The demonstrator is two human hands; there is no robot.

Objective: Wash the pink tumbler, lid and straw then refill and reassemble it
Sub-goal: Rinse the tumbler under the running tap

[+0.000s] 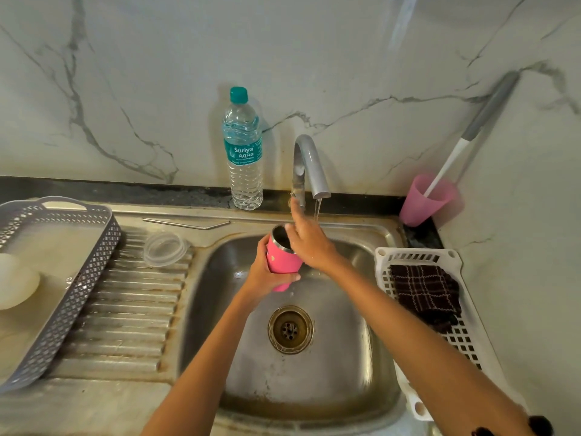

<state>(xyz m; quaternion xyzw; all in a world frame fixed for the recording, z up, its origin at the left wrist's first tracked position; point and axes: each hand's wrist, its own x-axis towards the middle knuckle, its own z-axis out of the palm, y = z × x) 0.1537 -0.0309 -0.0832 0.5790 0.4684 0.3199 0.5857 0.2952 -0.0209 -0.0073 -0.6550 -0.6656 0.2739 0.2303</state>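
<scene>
My left hand [262,272] grips the pink tumbler [281,262] over the steel sink [239,366], tilted with its open steel mouth toward the tap. My right hand [306,243] reaches past the tumbler's rim with fingers stretched up to the tap's lever [295,193]. A thin stream of water runs from the grey tap [309,162] just behind that hand. The clear lid [165,248] lies on the ribbed drainboard. The metal straw [185,224] lies along the sink's back ledge. A sealed water bottle [243,152] stands on the counter behind.
A grey perforated tray [59,306] with pale round items sits at left. A white basket [452,338] at right holds a dark checked cloth [424,291]. A pink cup [426,199] with a long-handled brush stands in the back right corner. The drain [290,329] is open.
</scene>
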